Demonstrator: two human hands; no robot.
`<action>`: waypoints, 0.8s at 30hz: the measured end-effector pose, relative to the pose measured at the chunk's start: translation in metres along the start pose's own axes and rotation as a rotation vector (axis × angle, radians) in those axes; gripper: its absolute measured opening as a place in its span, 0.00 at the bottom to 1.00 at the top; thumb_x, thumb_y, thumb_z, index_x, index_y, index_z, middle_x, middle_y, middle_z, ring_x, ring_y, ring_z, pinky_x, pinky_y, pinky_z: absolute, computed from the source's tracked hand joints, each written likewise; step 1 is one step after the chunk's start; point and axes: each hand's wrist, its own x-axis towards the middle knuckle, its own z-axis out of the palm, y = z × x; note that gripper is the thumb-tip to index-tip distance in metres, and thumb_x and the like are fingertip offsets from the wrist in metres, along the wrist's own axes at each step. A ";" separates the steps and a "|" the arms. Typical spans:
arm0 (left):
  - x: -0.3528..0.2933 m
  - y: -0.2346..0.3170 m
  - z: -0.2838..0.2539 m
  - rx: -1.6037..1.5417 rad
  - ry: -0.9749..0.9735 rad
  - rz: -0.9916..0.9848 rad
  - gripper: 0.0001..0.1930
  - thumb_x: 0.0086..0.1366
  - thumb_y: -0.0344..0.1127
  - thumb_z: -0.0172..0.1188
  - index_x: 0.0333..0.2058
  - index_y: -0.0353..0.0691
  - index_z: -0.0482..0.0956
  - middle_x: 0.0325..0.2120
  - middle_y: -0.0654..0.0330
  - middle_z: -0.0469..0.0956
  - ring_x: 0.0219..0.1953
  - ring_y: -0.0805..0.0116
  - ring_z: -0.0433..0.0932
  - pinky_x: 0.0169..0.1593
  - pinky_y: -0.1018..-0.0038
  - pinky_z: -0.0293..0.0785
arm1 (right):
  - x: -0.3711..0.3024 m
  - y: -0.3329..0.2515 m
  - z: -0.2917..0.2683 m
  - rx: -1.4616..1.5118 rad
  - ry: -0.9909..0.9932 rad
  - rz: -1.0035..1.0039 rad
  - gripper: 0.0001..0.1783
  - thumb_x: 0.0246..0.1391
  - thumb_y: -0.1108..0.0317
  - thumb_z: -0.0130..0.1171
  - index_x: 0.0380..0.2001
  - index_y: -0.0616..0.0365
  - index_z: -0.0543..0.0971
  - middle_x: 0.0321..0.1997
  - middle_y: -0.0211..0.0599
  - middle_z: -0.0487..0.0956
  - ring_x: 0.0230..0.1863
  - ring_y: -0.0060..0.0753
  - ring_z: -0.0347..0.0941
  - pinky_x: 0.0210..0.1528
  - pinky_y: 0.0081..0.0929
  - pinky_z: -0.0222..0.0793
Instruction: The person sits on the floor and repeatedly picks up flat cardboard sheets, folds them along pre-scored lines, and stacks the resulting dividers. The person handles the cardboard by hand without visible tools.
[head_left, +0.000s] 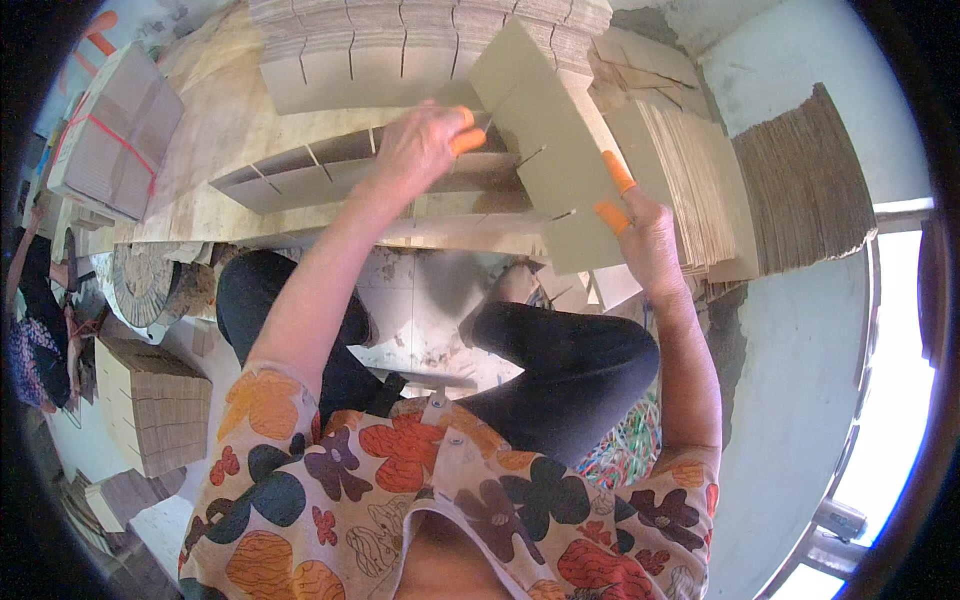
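My right hand (645,225), with orange covers on its fingertips, grips the right edge of a slotted cardboard strip (560,165). The strip stands tilted over the near part of the table, its slots facing left. My left hand (425,140), also with orange finger covers, is closed at the strip's left edge. Whatever its fingertips pinch is hidden and slightly blurred. Below and left of that hand, slotted cardboard strips (290,185) stand on edge side by side on the wooden table (205,120). Their right ends meet the held strip.
A tall stack of slotted cardboard (380,50) lines the table's far side. More cardboard stacks (680,180) and brown sheets (805,180) stand on the right by the wall. A carton tied with red string (115,135) sits at left. Cardboard bundles (150,405) lie on the floor.
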 end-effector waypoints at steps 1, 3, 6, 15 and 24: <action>0.009 -0.014 0.002 0.044 -0.002 0.015 0.08 0.52 0.35 0.63 0.30 0.40 0.77 0.20 0.53 0.75 0.29 0.53 0.75 0.30 0.59 0.71 | 0.001 0.001 0.001 0.017 -0.036 -0.005 0.31 0.47 0.79 0.61 0.57 0.55 0.69 0.33 0.56 0.77 0.27 0.36 0.70 0.35 0.26 0.70; 0.022 -0.043 0.009 0.131 -0.005 0.042 0.06 0.51 0.31 0.63 0.29 0.39 0.76 0.21 0.53 0.75 0.31 0.52 0.76 0.31 0.59 0.71 | 0.006 -0.003 0.005 0.032 -0.104 0.002 0.32 0.47 0.81 0.60 0.58 0.57 0.67 0.40 0.53 0.77 0.32 0.24 0.70 0.39 0.23 0.69; 0.034 -0.062 0.012 0.294 -0.470 -0.111 0.04 0.49 0.25 0.59 0.26 0.38 0.74 0.23 0.51 0.76 0.33 0.49 0.76 0.32 0.57 0.72 | 0.012 -0.008 0.009 0.021 -0.184 0.027 0.34 0.47 0.80 0.60 0.59 0.58 0.65 0.41 0.53 0.78 0.31 0.23 0.72 0.40 0.21 0.69; 0.041 -0.066 0.024 0.260 -0.474 -0.159 0.03 0.50 0.23 0.56 0.23 0.38 0.72 0.25 0.49 0.76 0.33 0.45 0.76 0.33 0.55 0.72 | 0.018 0.005 0.029 -0.016 -0.277 -0.034 0.36 0.47 0.78 0.60 0.61 0.59 0.61 0.30 0.61 0.74 0.27 0.52 0.73 0.34 0.27 0.70; 0.034 -0.042 0.008 0.215 -0.297 -0.052 0.13 0.53 0.40 0.64 0.36 0.42 0.77 0.30 0.51 0.77 0.42 0.52 0.74 0.42 0.59 0.71 | 0.046 0.000 0.021 -0.086 -0.443 -0.096 0.37 0.45 0.78 0.61 0.60 0.62 0.60 0.37 0.61 0.76 0.41 0.57 0.74 0.42 0.34 0.69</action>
